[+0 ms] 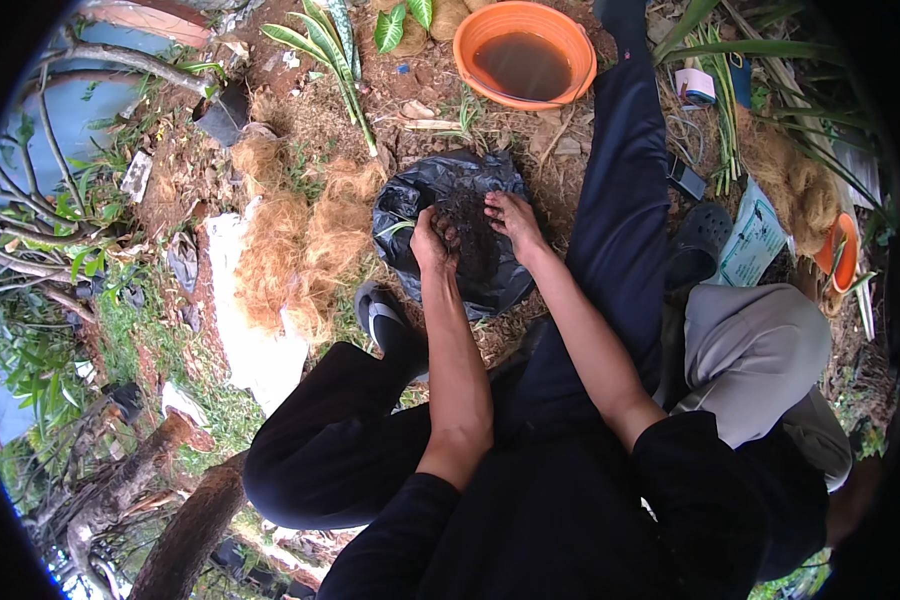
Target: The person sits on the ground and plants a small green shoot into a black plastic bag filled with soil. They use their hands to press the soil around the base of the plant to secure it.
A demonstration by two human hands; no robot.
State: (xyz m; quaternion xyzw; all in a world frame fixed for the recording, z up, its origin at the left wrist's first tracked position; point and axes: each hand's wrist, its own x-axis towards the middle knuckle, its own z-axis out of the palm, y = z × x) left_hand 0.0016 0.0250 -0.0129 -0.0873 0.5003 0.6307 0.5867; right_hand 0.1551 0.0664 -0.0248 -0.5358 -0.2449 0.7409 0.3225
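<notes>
A black plastic bag (412,184) lies spread on the ground before me, with a heap of dark crumbly soil (474,232) on it. At the soil's left side is my left hand (436,238), its fingers curled and soiled; whether soil sits in its grasp is hard to make out. My right hand (514,223) is over the right side of the heap, fingers bent and apart, nothing seen in it. A thin green-and-white leaf (395,228) rests on the bag's left part.
An orange basin (586,75) of brown water stands beyond the bag. Brown coconut fiber (337,225) lies to the left near variegated snake plant leaves (337,52). Another person's grey-clad knee (754,352), a dark clog (701,236) and a printed packet (754,240) are at right.
</notes>
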